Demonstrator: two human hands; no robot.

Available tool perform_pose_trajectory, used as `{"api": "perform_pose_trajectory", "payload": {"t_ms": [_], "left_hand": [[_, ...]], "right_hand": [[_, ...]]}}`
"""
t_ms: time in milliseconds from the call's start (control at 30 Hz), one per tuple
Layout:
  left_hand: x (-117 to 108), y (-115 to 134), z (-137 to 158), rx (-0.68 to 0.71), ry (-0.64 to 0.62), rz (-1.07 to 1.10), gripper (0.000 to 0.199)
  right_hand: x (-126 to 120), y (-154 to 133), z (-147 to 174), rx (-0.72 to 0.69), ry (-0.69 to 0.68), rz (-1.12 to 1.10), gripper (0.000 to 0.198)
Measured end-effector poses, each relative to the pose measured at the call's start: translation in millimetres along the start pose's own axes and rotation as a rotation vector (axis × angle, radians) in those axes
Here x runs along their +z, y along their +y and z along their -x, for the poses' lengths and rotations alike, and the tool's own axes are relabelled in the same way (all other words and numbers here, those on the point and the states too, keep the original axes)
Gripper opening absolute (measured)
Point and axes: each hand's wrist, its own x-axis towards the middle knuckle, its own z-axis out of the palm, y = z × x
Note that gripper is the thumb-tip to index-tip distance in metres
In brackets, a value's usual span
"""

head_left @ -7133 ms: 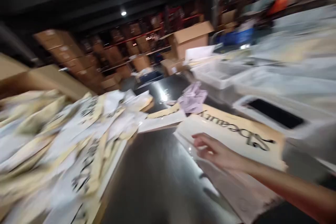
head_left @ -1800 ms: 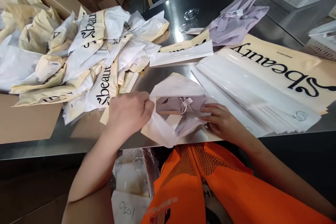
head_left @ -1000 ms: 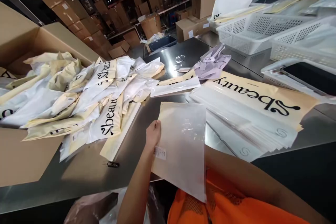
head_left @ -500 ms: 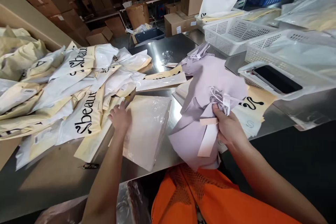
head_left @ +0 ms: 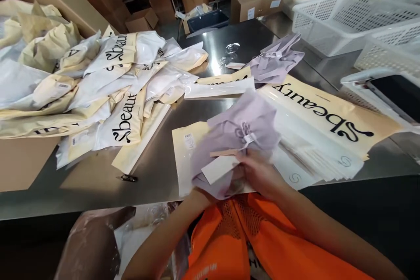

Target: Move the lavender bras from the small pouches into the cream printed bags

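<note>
My right hand is closed on a lilac garment that hangs over the table's front edge area. White ties and a small white label show at its middle, and a pale paper tag sticks out beside my fingers. My left hand is under the garment's lower left side, with its fingers hidden. Partly covered by the garment lies a cream bag with a barcode label. To the right, a fanned stack of beauty-printed mailing bags lies flat. A second lilac garment lies bunched behind it.
Filled mailing bags are heaped on the left of the metal table. Small black thread snips lie near the front edge. White perforated baskets stand at the back right, and a phone rests on a white tray.
The lilac garment has moved left and over the bag on the table. My left hand has left the top of that bag and gone under the garment. The view has turned right.
</note>
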Motion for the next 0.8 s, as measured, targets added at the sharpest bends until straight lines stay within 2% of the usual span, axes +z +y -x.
{"api": "perform_pose_trajectory", "payload": {"t_ms": [67, 100, 167, 233, 300, 333, 400, 467, 500, 567, 667, 733, 800], "left_hand": [[-9.5, -2.8, 33.1, 0.036, -0.111, -0.001, 0.020], [-17.9, -3.4, 49.1, 0.042, -0.163, -0.014, 0.020], [-40.5, -0.6, 74.4, 0.037, -0.226, -0.041, 0.023], [-64.8, 9.0, 83.6, 0.042, -0.190, -0.034, 0.032], [-81.5, 23.9, 72.4, 0.074, -0.050, -0.024, 0.040], [-84.6, 31.6, 59.7, 0.068, 0.035, -0.047, 0.040], [-79.2, 43.6, 25.3, 0.003, 0.136, -0.149, 0.036], [-62.2, 47.6, -10.2, -0.072, 0.101, -0.248, 0.026], [-51.7, 46.5, -24.1, -0.079, 0.063, -0.278, 0.026], [-31.9, 40.9, -39.2, -0.073, 0.009, -0.313, 0.029], [-13.5, 33.4, -33.1, -0.063, 0.083, -0.344, 0.032], [-9.3, 32.3, -23.2, -0.029, 0.189, -0.370, 0.039], [-8.9, 32.5, -19.1, -0.001, 0.254, -0.403, 0.047]], "right_hand": [[-24.7, 5.7, 22.8, 0.038, -0.217, 0.328, 0.051], [-36.4, 4.1, 31.9, 0.022, -0.280, 0.513, 0.043], [-51.8, -5.4, 37.9, -0.079, -0.276, 0.812, 0.032], [-51.7, -17.6, 22.0, -0.267, -0.137, 0.978, 0.031], [-37.4, -25.9, -12.3, -0.468, 0.034, 1.110, 0.031], [-27.3, -27.9, -32.8, -0.536, 0.076, 1.210, 0.031], [-7.4, -28.0, -71.2, -0.556, 0.073, 1.483, 0.032], [4.5, -26.7, -97.0, -0.488, 0.023, 1.716, 0.024], [5.7, -26.9, -103.7, -0.458, 0.017, 1.764, 0.022], [-0.8, -31.2, -106.6, -0.449, 0.077, 1.697, 0.028], [-20.5, -43.2, -99.5, -0.548, 0.243, 1.453, 0.033], [-28.3, -46.3, -96.6, -0.617, 0.193, 1.394, 0.032], [-26.9, -41.3, -98.2, -0.629, 0.048, 1.480, 0.037]]}}
